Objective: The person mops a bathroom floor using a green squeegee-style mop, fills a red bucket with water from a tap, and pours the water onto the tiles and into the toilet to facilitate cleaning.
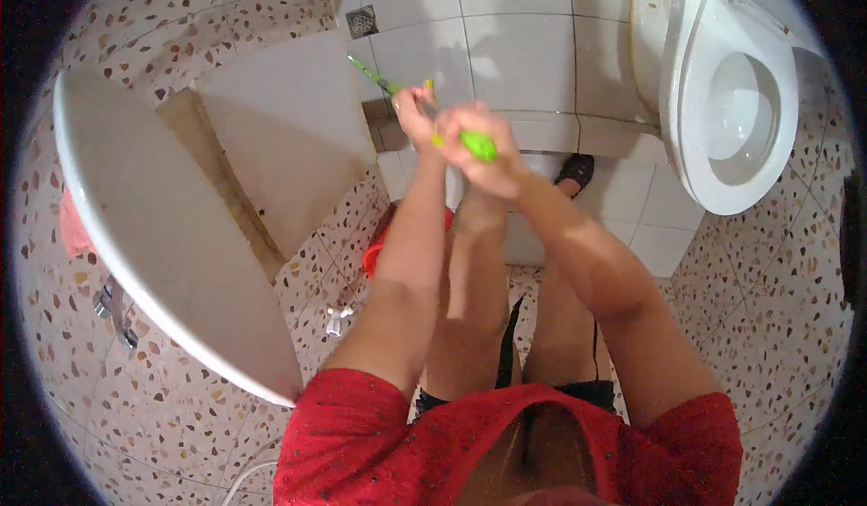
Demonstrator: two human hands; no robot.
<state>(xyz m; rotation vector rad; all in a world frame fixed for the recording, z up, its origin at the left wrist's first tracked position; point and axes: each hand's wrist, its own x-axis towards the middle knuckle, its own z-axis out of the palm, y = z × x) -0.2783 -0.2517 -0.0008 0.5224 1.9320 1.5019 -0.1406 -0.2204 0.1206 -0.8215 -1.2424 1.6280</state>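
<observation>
Both my hands grip a long thin-handled tool with a bright green grip end [479, 145] and a green far end [368, 69]. My right hand [484, 137] closes around the shaft just ahead of the green grip, blurred by motion. Farther along the shaft, my left hand [414, 114] is wrapped around it, yellow nail polish showing. The tool slants toward the upper left, above the light floor tiles [518, 52]. What kind of head it has cannot be made out. A square metal floor drain [361, 21] lies beyond its far end.
To the right is a white toilet [684, 113], its bowl uncovered. A large white curved-edged fixture [183, 235] and a pale partition [284, 113] stand on the left. Beside my leg sits a red bucket [374, 252], near a white valve [335, 320]. A raised tiled step [542, 130] crosses the floor.
</observation>
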